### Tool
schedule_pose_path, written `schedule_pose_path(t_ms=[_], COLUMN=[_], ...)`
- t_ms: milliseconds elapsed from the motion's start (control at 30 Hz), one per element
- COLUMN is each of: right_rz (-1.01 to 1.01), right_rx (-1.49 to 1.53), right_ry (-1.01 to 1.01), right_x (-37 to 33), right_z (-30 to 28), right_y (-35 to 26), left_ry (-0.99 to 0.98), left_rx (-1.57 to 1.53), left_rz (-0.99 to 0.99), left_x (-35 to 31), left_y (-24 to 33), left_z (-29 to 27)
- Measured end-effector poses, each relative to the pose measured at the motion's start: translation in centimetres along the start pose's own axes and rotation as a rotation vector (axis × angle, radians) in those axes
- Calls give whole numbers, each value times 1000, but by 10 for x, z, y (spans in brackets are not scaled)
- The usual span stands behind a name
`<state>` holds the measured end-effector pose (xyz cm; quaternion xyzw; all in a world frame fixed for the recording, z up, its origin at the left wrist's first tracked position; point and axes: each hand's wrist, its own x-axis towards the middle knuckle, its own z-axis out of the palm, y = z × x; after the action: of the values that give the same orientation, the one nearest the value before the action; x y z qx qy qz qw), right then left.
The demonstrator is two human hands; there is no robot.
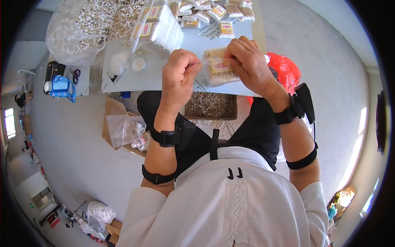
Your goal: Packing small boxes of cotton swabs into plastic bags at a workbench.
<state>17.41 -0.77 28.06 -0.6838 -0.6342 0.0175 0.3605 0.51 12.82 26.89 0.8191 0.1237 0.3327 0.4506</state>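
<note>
Over the table's near edge, my right hand grips the right side of a clear plastic bag of cotton swabs with a yellow label. My left hand is closed in a pinch at the bag's left edge, where thin clear film appears to run to the fingertips. Behind my left hand stands a larger clear bag filled with stacked cotton swab packs. Several small cotton swab packs lie at the far side of the table.
Loose cotton swabs heap up at the far left. A small white dish, scissors and a blue case sit on the left. A red plastic bag hangs at right. Below the table, a box holds more swabs.
</note>
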Motion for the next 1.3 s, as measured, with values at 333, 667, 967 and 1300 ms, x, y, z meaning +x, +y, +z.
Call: schedule_pose_path(t_ms=[333,667,967,1300], right_rz=[199,209,9,-108], right_rx=[-13,-8,129,-144], right_ry=[-53,2,-48,-55], right_x=[15,13,11,8], right_z=[5,13,1,6], right_y=[-32,-28,-7,-9], left_ry=[-44,-53,-126,-233], left_rx=[76,249,420,608], left_rz=[-36,72,154,322], left_x=[0,4,14,22], left_y=[5,7,14,15], left_z=[-9,-11,-2,1])
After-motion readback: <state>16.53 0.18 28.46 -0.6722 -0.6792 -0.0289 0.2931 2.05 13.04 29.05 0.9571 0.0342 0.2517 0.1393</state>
